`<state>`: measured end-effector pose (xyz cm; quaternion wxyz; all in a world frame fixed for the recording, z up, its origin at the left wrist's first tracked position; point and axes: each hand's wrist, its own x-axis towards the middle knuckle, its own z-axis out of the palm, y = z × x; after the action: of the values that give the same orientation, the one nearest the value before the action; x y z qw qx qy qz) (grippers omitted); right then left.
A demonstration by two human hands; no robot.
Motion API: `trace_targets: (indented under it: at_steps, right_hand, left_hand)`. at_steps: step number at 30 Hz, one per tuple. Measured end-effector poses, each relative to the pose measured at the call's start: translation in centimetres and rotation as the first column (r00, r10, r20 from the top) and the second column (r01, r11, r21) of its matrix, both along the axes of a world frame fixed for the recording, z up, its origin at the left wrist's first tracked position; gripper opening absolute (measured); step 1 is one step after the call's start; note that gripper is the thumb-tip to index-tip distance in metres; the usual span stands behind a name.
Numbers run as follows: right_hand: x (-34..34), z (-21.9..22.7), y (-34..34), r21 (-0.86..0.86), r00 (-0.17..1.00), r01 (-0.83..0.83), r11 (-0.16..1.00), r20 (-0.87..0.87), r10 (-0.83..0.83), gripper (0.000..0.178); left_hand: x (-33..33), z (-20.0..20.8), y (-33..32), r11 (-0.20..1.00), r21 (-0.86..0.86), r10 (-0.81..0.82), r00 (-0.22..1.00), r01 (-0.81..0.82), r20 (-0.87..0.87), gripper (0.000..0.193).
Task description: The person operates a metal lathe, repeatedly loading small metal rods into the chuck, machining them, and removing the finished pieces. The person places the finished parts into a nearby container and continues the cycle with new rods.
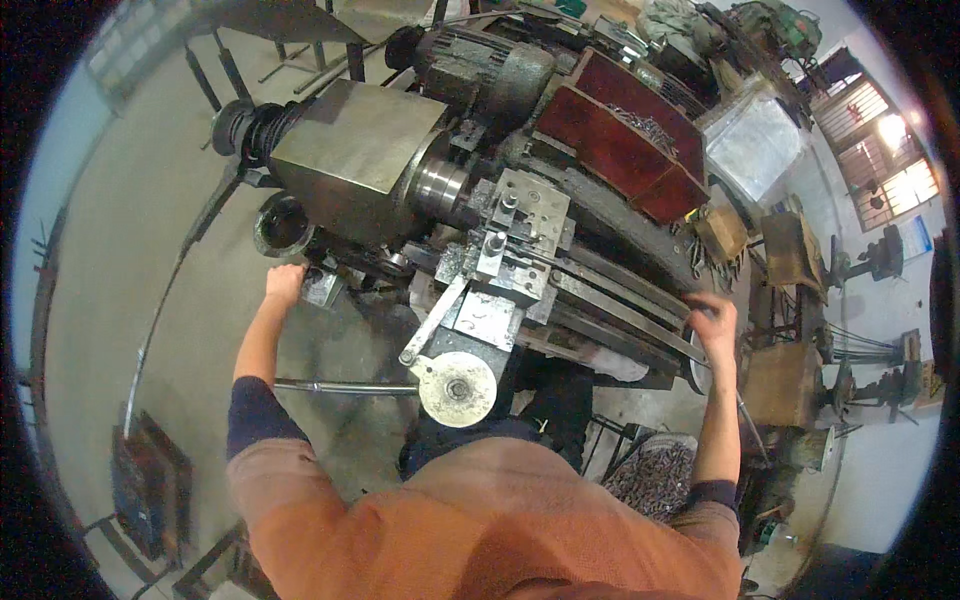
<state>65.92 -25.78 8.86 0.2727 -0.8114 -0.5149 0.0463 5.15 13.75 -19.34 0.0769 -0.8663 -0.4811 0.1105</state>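
A small metal lathe stands in front of me, with a grey headstock box [350, 135], a shiny spindle collar [440, 190] and a bolted tool block [520, 235]. My left hand [286, 285] is closed in a fist just below a dark round cup-shaped part [284, 228]; what it grips is hidden. At the right end of the long steel rails [630, 312], my right hand [714, 325] has its fingers curled inward, and I cannot make out what lies in them. Nearest my body are a round pale dial [457, 388] and a flat metal lever [436, 318].
A dark red bin [620, 130] holding small metal parts sits behind the rails, beside a motor [490, 75]. Below the rails, near my right arm, a container is filled with small metal pieces [655, 478]. A steel rod [345, 387] runs left from the dial.
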Motion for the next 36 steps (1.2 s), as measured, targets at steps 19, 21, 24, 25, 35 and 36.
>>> trace_targets:
  at_steps: [19,21,24,25,35,36]
  right_hand:
    - [15.9,-14.9,-33.9,-0.392,0.684,0.716,0.578,0.562,-0.466,0.031]
    - [13.2,-15.8,-36.0,-0.496,0.637,0.77,0.402,0.561,-0.528,0.036]
    - [6.0,-13.4,-32.3,-0.524,0.567,0.783,0.335,0.379,-0.731,0.039]
    - [5.4,-14.4,-32.8,-0.506,0.548,0.796,0.331,0.373,-0.749,0.039]
    - [3.8,-15.9,-32.0,-0.392,0.499,0.844,0.366,0.322,-0.805,0.037]
    - [3.9,-16.2,-32.5,-0.395,0.525,0.83,0.393,0.316,-0.79,0.037]
  left_hand:
    - [-7.0,12.5,-22.3,0.536,-0.688,0.68,-0.232,-0.49,0.695,0.028]
    - [-6.4,12.1,-22.3,0.535,-0.673,0.64,-0.275,-0.512,0.718,0.028]
    - [-6.7,11.0,-21.7,0.562,-0.598,0.552,-0.28,-0.572,0.786,0.03]
    - [-5.9,11.5,-21.1,0.566,-0.606,0.534,-0.311,-0.559,0.786,0.031]
    - [-5.4,9.2,-18.3,0.66,-0.569,0.411,-0.398,-0.491,0.82,0.032]
    - [-5.4,8.9,-18.1,0.665,-0.567,0.396,-0.415,-0.486,0.819,0.032]
